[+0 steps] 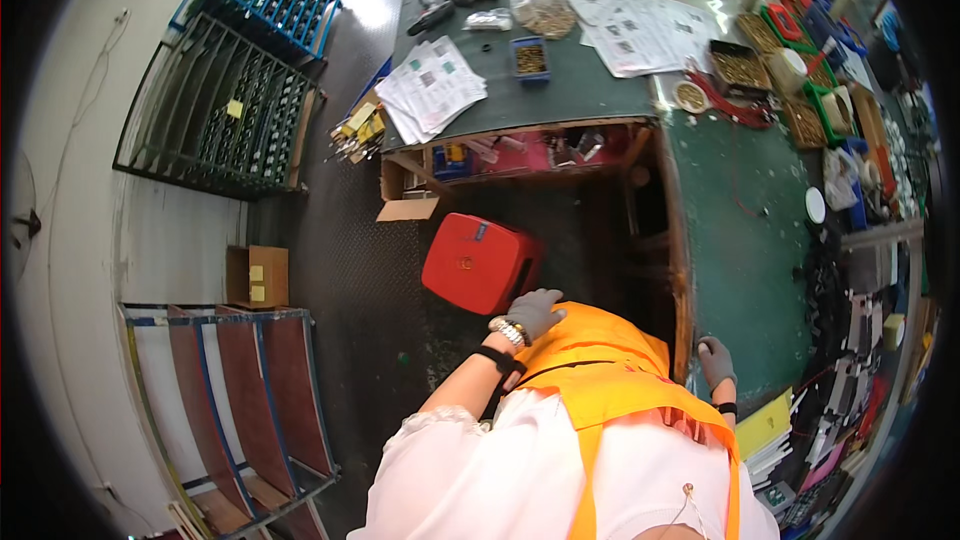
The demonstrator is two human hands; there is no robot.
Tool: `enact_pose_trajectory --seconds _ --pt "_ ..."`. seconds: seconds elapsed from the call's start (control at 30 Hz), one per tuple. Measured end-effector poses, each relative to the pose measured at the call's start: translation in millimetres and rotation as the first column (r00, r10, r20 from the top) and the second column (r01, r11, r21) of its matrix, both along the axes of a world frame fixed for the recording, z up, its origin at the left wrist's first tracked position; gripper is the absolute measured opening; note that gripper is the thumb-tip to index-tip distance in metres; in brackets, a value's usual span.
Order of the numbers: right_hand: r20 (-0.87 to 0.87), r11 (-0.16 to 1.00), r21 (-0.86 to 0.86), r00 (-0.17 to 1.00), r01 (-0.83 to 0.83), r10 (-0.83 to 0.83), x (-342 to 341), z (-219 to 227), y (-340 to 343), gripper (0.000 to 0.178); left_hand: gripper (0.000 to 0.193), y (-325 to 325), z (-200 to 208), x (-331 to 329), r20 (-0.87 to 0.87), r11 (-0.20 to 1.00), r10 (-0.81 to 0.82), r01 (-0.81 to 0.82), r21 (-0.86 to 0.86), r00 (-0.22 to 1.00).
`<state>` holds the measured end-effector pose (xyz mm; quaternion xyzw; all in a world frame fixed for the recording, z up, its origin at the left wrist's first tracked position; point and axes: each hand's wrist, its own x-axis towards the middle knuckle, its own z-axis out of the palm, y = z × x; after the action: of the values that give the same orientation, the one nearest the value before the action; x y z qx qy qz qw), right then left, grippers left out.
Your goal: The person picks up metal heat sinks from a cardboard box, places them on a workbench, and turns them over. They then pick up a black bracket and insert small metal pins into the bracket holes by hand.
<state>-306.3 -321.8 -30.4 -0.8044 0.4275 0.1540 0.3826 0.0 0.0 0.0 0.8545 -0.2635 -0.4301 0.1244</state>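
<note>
My left hand (pixel 536 314), in a grey glove with bare fingertips, rests against the front of my orange apron (pixel 595 345). Its fingers are loosely stretched and I see nothing in them. A watch and a black band circle that wrist. Just beyond it on the dark floor stands a red stool (pixel 474 262) with a rounded square top. My right hand (pixel 717 363), also gloved, is at the near edge of the green worktable (pixel 745 270). Its fingers look loosely extended and hold nothing visible; part of the hand is turned out of sight.
The far bench (pixel 460 35) carries papers (pixel 432 88), a bag of small parts (pixel 541 6) and a blue bin (pixel 530 58). Parts trays line the right side. A cardboard box (pixel 408 208) sits under the bench. Racks (pixel 225 105) and an upright shelf frame (pixel 235 380) stand left.
</note>
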Motion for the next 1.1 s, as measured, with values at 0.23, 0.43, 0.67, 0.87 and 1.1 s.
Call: enact_pose_trajectory --seconds 0.23,0.43,0.67,0.87,1.1 --pt "0.073 0.993 0.115 0.997 -0.037 0.029 106.3 12.7 81.3 0.030 0.049 85.5 17.3 73.5 0.024 0.999 0.053 -0.054 0.009 0.998" --pt "0.224 0.887 0.091 0.877 -0.452 0.424 216.0 43.6 138.5 0.034 0.047 203.6 -15.1 41.9 0.138 0.895 0.442 -0.445 -0.011 0.886" --pt "0.075 0.631 -0.034 0.628 -0.775 0.775 305.7 30.4 196.2 0.034 0.052 318.4 -2.8 -69.9 0.071 0.638 0.755 -0.756 0.148 0.652" --pt "0.222 0.587 0.168 0.610 -0.792 0.760 347.5 14.6 294.9 0.035 0.052 401.9 -6.2 -88.4 0.164 0.460 0.858 -0.870 0.178 0.487" --pt "0.107 0.505 0.217 0.535 -0.835 0.838 419.7 -42.9 437.4 0.039 0.051 526.6 -20.2 -34.2 0.149 0.440 0.893 -0.895 -0.079 0.426"
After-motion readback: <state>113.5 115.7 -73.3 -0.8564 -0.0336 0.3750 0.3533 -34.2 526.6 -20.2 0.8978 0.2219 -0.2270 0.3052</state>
